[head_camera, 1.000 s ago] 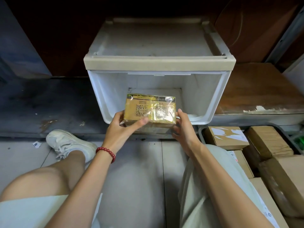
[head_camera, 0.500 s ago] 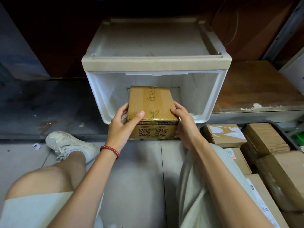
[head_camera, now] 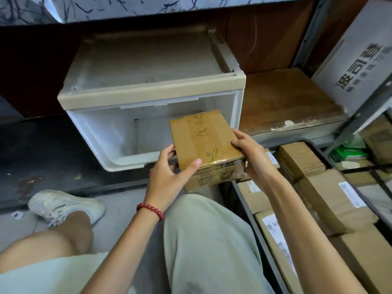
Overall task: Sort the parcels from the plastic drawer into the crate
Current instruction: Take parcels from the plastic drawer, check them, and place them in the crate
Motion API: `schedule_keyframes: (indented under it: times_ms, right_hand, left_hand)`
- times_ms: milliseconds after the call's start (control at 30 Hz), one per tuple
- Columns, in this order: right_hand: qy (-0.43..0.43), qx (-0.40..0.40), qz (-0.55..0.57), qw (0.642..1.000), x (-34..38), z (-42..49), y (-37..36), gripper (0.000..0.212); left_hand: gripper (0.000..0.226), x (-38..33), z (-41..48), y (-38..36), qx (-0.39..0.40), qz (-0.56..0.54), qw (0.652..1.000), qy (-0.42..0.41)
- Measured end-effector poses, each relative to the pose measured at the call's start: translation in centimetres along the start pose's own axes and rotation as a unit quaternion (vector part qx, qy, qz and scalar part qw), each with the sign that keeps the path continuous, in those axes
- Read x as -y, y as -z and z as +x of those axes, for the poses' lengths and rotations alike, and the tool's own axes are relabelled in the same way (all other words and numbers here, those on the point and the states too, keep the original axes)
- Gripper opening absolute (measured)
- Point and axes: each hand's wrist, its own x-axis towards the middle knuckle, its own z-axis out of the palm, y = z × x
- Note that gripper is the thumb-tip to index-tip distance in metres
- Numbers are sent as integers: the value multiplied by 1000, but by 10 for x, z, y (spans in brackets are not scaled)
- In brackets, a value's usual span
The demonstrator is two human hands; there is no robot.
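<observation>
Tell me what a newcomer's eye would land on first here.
First comes the brown taped parcel in mid-frame, gripped by the left hand at its near corner and the right hand on its right edge. Behind it gapes the white plastic drawer, and at lower right sits a dark crate packed with more cardboard boxes. A red bead bracelet marks the left wrist.

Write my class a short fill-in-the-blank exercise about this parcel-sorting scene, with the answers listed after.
1. The red bead bracelet sits on the ___ wrist.
2. The left hand and right hand grip a parcel made of ___.
3. The crate stands to the ___ of the plastic drawer.
Answers: left; cardboard; right.
</observation>
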Motion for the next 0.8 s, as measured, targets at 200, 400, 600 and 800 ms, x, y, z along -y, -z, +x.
schedule_keyframes:
  times_ms: [200,400,600,800]
  right_hand:
    - [11,-59,14,998,-10,-28,76,40]
    - [-22,-133,42,990,-34,-60,142,35]
    - [-50,-185,14,981,-65,-78,169,33]
    - [-53,-171,-33,983,-96,-76,167,38]
  left_hand:
    - [89,-10,-15,-71,83,32,996,6]
    - [103,-6,-31,-143,146,69,987,7]
    - [109,16,-46,-177,206,138,968,27]
    - [99,32,-46,-182,238,269,933,10]
